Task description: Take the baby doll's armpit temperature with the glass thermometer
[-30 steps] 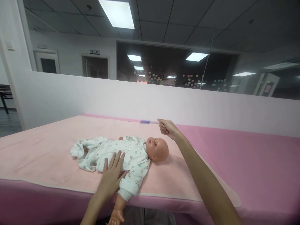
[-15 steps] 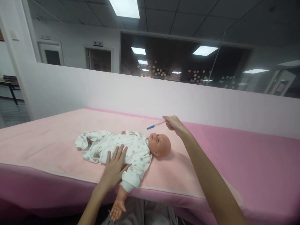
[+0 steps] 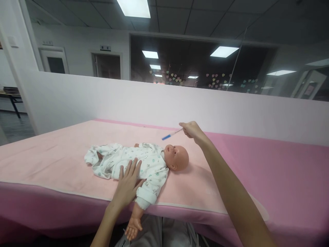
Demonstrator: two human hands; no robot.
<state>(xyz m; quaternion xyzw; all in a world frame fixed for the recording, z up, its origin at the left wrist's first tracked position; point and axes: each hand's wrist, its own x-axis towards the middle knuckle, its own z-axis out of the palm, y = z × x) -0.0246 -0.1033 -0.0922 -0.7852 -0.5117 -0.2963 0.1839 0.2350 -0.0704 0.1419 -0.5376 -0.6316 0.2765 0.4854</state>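
A baby doll (image 3: pixel 151 164) in a white patterned sleepsuit lies on its back on the peach-coloured mat, its head to the right. My left hand (image 3: pixel 129 180) rests on the doll's belly with the fingers spread. Beyond the doll's head, my right hand (image 3: pixel 190 130) is closed on one end of a thin, pale stick with a blue end (image 3: pixel 166 137). The blue end points left and slightly down, in the air above and behind the doll's face, apart from it. The doll's near arm (image 3: pixel 135 221) hangs over the mat's front edge.
Under the peach mat (image 3: pixel 59 154) lies a pink cover (image 3: pixel 282 168), bare at the right. A low white wall (image 3: pixel 154 103) with a window above it closes off the back. My lap is just below the front edge.
My right hand has risen slightly, and the stick tilts a little more steeply. My left hand stays on the doll's belly. The whole view has shifted slightly.
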